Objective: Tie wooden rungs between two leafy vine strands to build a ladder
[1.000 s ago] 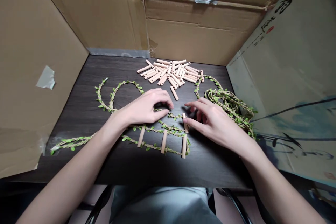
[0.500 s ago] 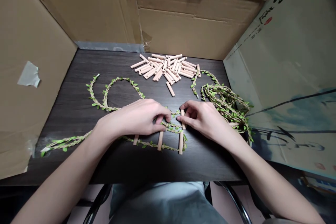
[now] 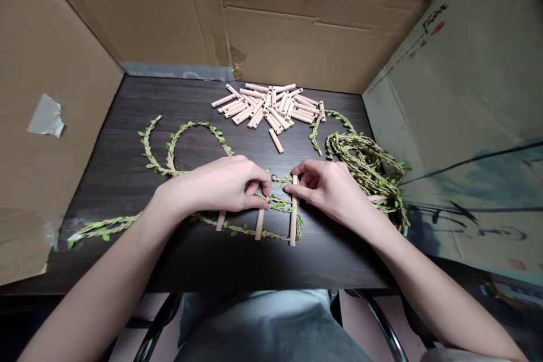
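- Right hand (image 3: 328, 181): grip nearly closed, thumb across and forefinger near the far end of the upper end peg (image 3: 294, 199), which it appears to hold.
- Left hand (image 3: 229, 181): fingertips curled close together over the braid beside the middle rung (image 3: 260, 226); whether this grip pinches anything cannot be told.
- Upper end peg: on the desk (image 3: 203, 266) before the person, in line with the lower end peg (image 3: 292, 229); whether the two ends touch is unclear. Probably light, stiff wood, smooth and round – apt to roll if nudged. Best held by thumb and forefinger around the shaft.
- Leafy cord (image 3: 237, 230): laced along the rungs, looping away at far left and lying in a coil (image 3: 352, 150) at right. Presumably soft and pliant, with too little stiffness to be pushed far; best pinched on bare braid close to a rung, since the small leaves look likely to catch or pull off.
- Peg pile (image 3: 265, 106): drilled ends visible, at the back of the desk; one loose peg (image 3: 275, 140) lies just in front. Each should lift easily by its middle – the heap itself could slide.
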Available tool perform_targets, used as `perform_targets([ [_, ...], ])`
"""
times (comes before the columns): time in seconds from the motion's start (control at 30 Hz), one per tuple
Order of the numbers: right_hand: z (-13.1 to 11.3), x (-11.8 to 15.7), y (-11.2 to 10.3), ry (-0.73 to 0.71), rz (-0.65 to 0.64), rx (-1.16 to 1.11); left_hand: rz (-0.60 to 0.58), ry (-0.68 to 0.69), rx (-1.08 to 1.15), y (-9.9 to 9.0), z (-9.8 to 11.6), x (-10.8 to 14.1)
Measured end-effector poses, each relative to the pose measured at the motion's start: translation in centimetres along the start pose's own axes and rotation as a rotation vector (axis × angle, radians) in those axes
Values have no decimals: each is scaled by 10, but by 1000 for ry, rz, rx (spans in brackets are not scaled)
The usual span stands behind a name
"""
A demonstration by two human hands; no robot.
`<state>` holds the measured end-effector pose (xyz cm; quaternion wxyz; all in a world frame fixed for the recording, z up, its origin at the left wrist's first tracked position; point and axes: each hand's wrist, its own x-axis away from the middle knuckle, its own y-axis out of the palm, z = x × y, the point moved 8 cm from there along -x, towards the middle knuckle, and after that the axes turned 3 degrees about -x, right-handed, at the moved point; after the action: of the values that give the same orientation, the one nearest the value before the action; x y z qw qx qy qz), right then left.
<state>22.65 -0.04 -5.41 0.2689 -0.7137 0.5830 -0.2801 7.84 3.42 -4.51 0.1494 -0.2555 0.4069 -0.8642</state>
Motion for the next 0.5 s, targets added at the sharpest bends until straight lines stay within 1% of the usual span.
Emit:
perform_targets([
  [0.5, 2, 0, 1, 27, -2, -12, 15, 22, -11, -3, 1, 2],
])
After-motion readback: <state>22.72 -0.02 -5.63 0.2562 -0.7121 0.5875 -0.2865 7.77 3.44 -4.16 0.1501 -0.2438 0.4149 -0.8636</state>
